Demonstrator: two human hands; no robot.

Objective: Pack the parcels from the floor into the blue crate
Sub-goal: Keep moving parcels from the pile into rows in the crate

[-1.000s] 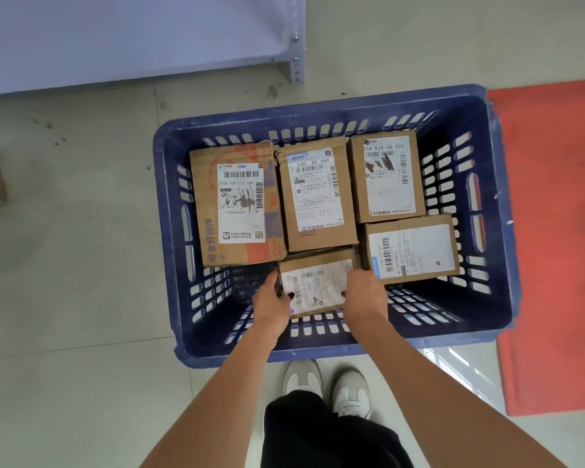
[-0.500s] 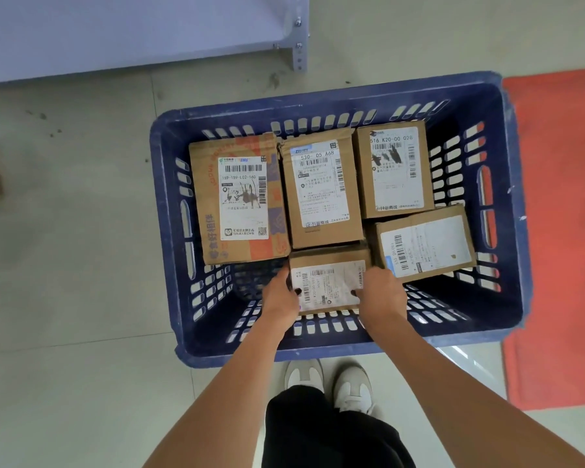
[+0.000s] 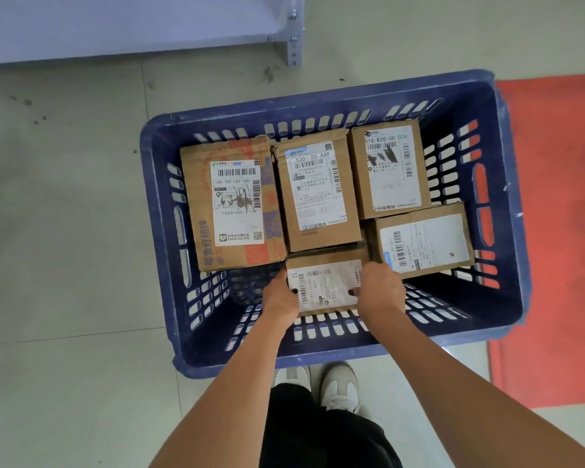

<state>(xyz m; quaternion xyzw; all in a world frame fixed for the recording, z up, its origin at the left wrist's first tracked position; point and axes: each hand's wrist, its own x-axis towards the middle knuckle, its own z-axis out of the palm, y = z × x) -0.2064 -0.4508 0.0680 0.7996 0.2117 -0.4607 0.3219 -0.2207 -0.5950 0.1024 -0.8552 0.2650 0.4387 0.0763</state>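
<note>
Head view: the left hand (image 3: 279,295) and right hand (image 3: 379,290) grip the short ends of a small brown cardboard parcel (image 3: 326,285), fingers curled round it, inside the blue slotted plastic crate (image 3: 169,231), touching four other labelled cardboard parcels (image 3: 314,190).

a: what lies underfoot?
b: a pale grey tiled floor (image 3: 65,282), marked with a few dark specks near the top left.

a: and the surroundings?
b: a red mat (image 3: 554,231) at the right; a grey metal shelf (image 3: 115,25) with a bolted leg (image 3: 293,45) along the top.
</note>
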